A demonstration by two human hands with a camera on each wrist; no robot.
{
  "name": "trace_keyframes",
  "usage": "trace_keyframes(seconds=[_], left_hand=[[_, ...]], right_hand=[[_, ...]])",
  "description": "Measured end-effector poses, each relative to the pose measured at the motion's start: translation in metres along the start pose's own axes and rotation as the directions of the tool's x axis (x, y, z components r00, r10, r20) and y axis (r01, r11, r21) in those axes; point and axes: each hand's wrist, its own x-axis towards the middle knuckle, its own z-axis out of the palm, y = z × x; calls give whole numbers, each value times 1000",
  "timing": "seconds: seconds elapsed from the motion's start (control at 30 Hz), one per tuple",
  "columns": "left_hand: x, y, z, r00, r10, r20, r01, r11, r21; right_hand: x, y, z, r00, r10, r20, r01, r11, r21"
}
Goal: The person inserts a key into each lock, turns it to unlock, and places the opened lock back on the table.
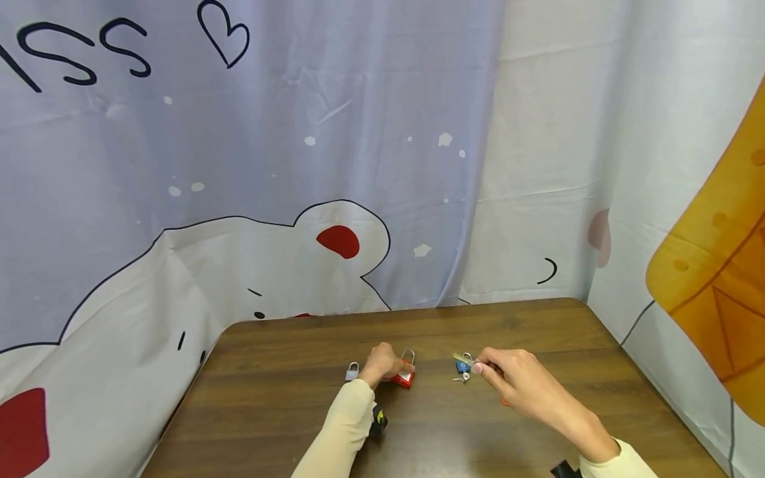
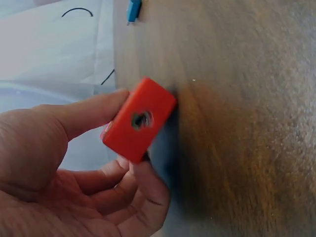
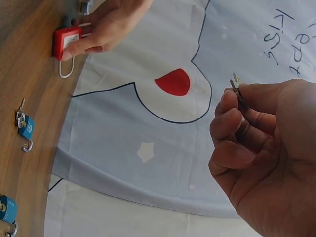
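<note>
My left hand [image 1: 391, 372] grips a red padlock [image 1: 405, 377] near the middle of the brown table [image 1: 287, 398]. In the left wrist view the thumb and fingers pinch the lock's red body [image 2: 139, 120], its keyhole end facing the camera. My right hand [image 1: 481, 367] is raised a little above the table and pinches a small key [image 3: 236, 85] between thumb and fingers. The right wrist view also shows the red padlock [image 3: 66, 43], its silver shackle pointing away from my left hand [image 3: 84, 42]. A blue padlock [image 1: 461, 366] lies just below the right hand's fingertips.
A small silver padlock [image 1: 352, 372] sits left of my left hand. Two blue padlocks [image 3: 25, 127] [image 3: 7, 210] with keys lie on the table. A printed curtain [image 1: 299, 166] hangs close behind the table, and more cloth hangs along its right side.
</note>
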Motion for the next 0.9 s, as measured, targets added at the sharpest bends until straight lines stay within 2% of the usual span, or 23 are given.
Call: trace_keyframes(seconds=[0.17, 0.27, 0.43, 0.6, 0.77, 0.9], left_hand=[[1, 0, -3, 1000, -9, -3, 9, 1000, 20], [0, 0, -6, 1000, 8, -10, -8, 1000, 12], [-6, 0, -14, 995, 91, -29, -92, 995, -47], [-13, 5, -27, 984, 174, -42, -179, 970, -166], [-17, 14, -39, 975, 209, -78, -222, 951, -217], [-23, 21, -50, 966, 240, -98, -258, 932, -255]], right_hand=[[0, 0, 0, 1000, -7, -10, 7, 1000, -8], [1, -1, 0, 1000, -2, -2, 2, 1000, 0], [2, -4, -1, 999, 0, -32, 0, 1000, -12], [4, -7, -3, 996, -25, -90, 22, 999, -34], [7, -7, -2, 988, -73, -139, 66, 996, -55], [9, -7, 0, 986, -79, -145, 74, 997, -38]])
